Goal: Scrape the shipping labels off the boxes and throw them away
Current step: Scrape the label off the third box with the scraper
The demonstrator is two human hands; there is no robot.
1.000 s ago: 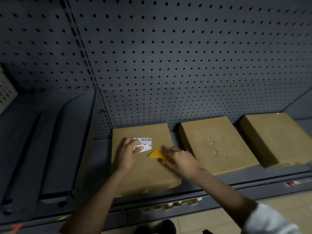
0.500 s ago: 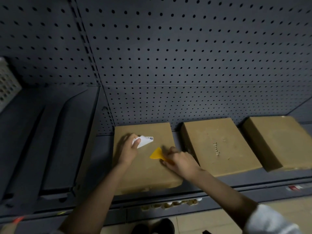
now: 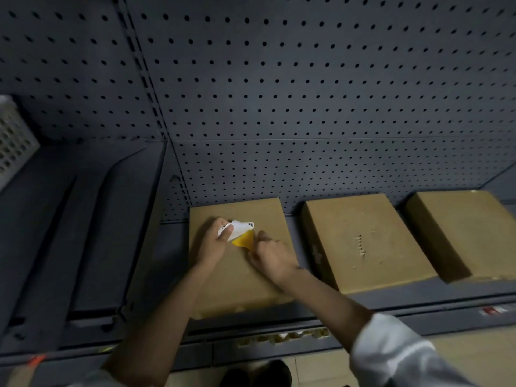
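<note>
Three flat brown cardboard boxes lie in a row on a dark shelf. On the left box point(image 3: 251, 277) my left hand point(image 3: 216, 240) pinches a white shipping label point(image 3: 241, 228) with a barcode, its near part lifted and curled off the cardboard. My right hand point(image 3: 269, 256) grips a yellow plastic scraper point(image 3: 244, 241), whose blade sits under the label's lower edge. The middle box point(image 3: 363, 241) bears scuff marks and no label. The right box point(image 3: 469, 230) has a plain top.
A dark pegboard wall point(image 3: 307, 93) rises behind the boxes. To the left is a bare shelf bay point(image 3: 83, 233), with a white perforated basket point(image 3: 14, 143) at the far left edge. Tan floor tiles point(image 3: 474, 353) show below the shelf front.
The label went from mostly flat on the box to peeled up in my left hand. The scraper moved up and left to under the label.
</note>
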